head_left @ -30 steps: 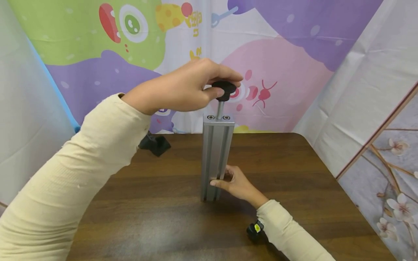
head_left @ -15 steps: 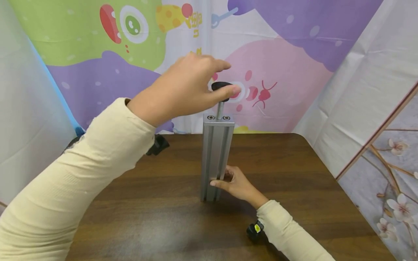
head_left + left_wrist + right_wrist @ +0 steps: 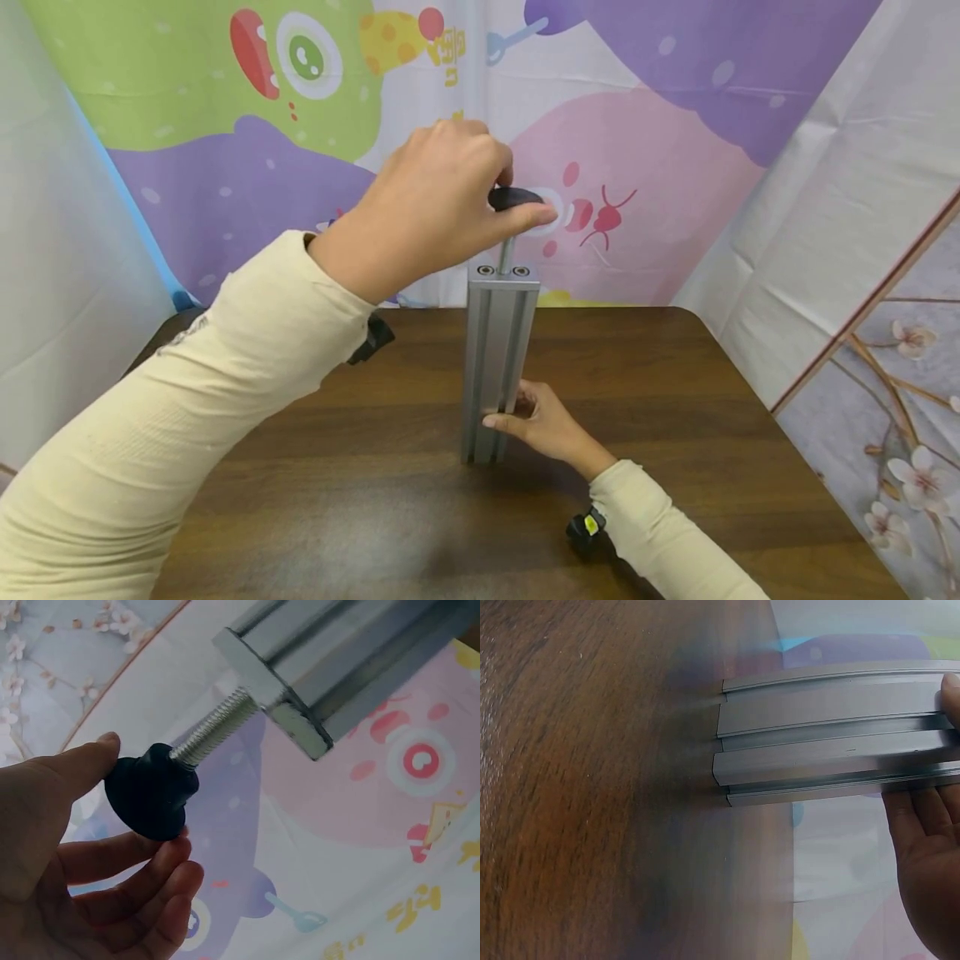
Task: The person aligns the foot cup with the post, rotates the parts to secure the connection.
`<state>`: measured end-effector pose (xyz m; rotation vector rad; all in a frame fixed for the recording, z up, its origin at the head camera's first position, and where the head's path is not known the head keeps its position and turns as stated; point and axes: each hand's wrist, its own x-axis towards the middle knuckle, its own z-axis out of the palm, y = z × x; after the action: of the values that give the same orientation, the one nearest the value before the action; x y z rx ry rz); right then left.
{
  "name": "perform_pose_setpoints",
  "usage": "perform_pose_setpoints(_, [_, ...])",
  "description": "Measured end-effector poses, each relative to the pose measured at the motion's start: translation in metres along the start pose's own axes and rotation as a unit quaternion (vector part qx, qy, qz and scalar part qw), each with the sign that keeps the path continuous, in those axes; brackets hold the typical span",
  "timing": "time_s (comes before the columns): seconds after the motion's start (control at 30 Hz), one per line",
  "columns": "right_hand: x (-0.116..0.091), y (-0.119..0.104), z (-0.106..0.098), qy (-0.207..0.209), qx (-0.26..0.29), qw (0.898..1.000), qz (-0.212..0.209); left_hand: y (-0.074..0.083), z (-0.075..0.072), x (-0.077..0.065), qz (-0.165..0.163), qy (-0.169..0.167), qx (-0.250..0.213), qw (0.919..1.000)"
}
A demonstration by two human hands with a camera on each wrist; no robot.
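Observation:
An aluminium profile (image 3: pixel 501 358) with grooved sides stands upright on the table. From its top end rises a threaded rod (image 3: pixel 216 729) carrying a black levelling foot (image 3: pixel 150 793), its flared disc away from the profile. My left hand (image 3: pixel 427 200) pinches the disc's rim, thumb on one side and fingertips on the other. Low on the profile, my right hand (image 3: pixel 551 425) grips the right side, with the thumb across the front face; most of its fingers are hidden behind in the head view. The profile's lower end (image 3: pixel 724 742) meets the table in the right wrist view.
The brown wooden table (image 3: pixel 360 500) reaches to a cartoon-printed curtain (image 3: pixel 622 125) close behind the profile. A flower-patterned panel (image 3: pixel 900 400) borders the right side. Black wrist cameras (image 3: pixel 583 532) hang beneath both sleeves.
My left hand loosened its fingers from the levelling foot, turned back around it, and now pinches its rim again. The right hand and the profile have stayed put.

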<state>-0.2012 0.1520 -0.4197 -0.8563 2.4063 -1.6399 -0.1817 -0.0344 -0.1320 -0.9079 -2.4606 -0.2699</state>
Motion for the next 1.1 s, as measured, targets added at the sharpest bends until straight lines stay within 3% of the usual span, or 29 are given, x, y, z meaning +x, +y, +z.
perform_pose_setpoints(0.2, [0.0, -0.001, 0.0, 0.0, 0.001, 1.0, 0.011, -0.005, -0.004, 0.004, 0.025, -0.048, -0.068, 0.9962])
perform_pose_setpoints(0.4, [0.0, -0.005, 0.0, 0.006, -0.012, 1.0, 0.025, -0.012, -0.009, 0.004, 0.046, -0.116, -0.139, 0.9824])
perform_pose_setpoints(0.6, [0.001, -0.004, 0.0, 0.007, -0.015, 1.0, 0.025, -0.021, -0.012, 0.005, 0.076, -0.156, -0.187, 0.9668])
perform_pose_setpoints(0.8, [0.0, -0.001, 0.0, 0.0, -0.005, 1.0, 0.012, -0.024, -0.012, 0.007, 0.07, -0.185, -0.209, 0.9576])
perform_pose_setpoints(0.93, [0.0, 0.0, -0.001, -0.001, -0.001, 1.0, 0.002, -0.021, -0.013, 0.006, 0.062, -0.184, -0.202, 0.96])
perform_pose_setpoints(1.0, [0.0, -0.001, -0.001, -0.001, -0.001, 1.0, -0.001, -0.018, -0.014, 0.005, 0.05, -0.166, -0.181, 0.9682])
perform_pose_setpoints(1.1, [0.0, 0.0, -0.001, 0.0, 0.0, 1.0, -0.001, -0.011, -0.011, 0.003, 0.037, -0.102, -0.124, 0.9864])
